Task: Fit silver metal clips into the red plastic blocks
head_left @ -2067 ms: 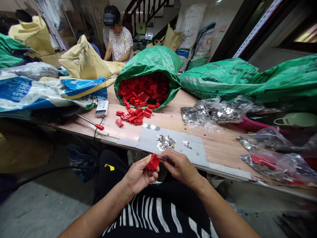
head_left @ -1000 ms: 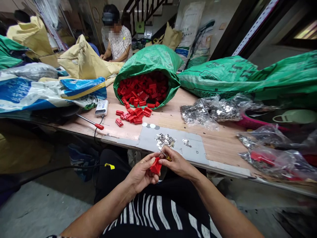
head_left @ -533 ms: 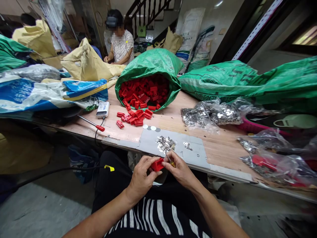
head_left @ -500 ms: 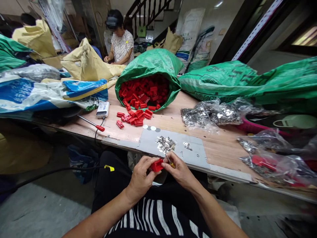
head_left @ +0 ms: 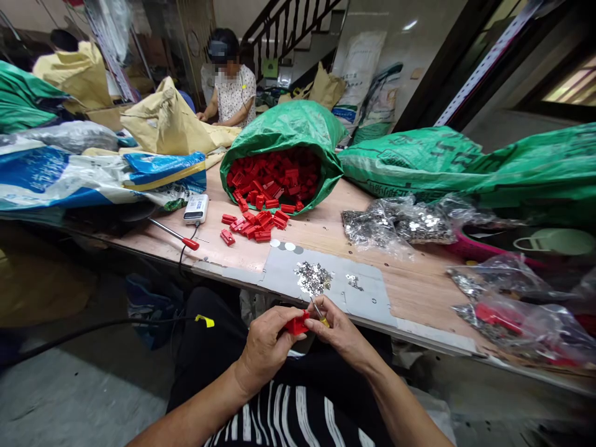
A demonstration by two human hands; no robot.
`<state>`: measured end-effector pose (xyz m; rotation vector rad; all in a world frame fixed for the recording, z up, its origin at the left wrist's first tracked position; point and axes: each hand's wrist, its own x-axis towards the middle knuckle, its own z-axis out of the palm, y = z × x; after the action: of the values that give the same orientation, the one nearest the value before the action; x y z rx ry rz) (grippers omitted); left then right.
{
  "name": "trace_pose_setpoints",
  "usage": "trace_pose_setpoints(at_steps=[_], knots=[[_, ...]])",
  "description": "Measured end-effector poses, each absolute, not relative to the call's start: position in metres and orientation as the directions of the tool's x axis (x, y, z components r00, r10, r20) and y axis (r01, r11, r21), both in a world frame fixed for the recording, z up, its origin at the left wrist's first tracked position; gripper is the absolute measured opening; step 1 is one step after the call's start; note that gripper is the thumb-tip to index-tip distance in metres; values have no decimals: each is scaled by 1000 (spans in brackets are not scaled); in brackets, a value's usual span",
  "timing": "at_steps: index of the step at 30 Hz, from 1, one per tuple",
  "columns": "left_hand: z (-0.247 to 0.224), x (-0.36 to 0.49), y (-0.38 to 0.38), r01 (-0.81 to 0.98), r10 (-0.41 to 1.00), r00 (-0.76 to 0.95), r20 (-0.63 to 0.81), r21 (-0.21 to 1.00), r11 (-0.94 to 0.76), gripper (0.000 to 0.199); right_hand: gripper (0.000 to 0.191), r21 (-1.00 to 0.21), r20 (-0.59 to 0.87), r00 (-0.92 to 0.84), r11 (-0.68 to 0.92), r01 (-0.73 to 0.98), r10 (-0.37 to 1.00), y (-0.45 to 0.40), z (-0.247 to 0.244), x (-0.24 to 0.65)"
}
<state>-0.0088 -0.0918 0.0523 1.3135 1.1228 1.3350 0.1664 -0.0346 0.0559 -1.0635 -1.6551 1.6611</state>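
Observation:
My left hand [head_left: 270, 338] is closed around a red plastic part [head_left: 298, 323] above my lap, just off the table's front edge. My right hand [head_left: 336, 330] grips a small screwdriver-like tool [head_left: 325, 321] with a yellow handle and a thin metal shaft pointing up and left. The right thumb meets the right end of the red part. Beyond the hands, a heap of small shiny metal pieces [head_left: 313, 279] lies on a grey mat [head_left: 279, 273], with a smaller cluster [head_left: 354, 282] to its right. Loose red parts [head_left: 256, 225] lie farther back.
A green sack [head_left: 288, 127] spills red parts onto the table. Clear bags of metal pieces [head_left: 395, 220] lie at the right, by a pink basket [head_left: 465, 245]. A red-handled metal rod [head_left: 177, 234] and a white device [head_left: 195, 208] are at the left. A co-worker [head_left: 231, 90] sits behind.
The view has shifted slightly, so the table and its things appear a little lower. Both hands keep their hold on the red part and the tool, with only slight movement.

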Motion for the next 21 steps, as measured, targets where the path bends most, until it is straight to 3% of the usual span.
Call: trace_pose_setpoints(at_steps=[12,21], knots=[[46,-17,-89,57,983,4,182,982,-182,28,38,-964,-237,-609,-263,48,757,-37,58,167],[32,-26,-83,38,945,8,328,944,-328,28,43,-913,-278,-663,-405,-41,695,-33,56,160]])
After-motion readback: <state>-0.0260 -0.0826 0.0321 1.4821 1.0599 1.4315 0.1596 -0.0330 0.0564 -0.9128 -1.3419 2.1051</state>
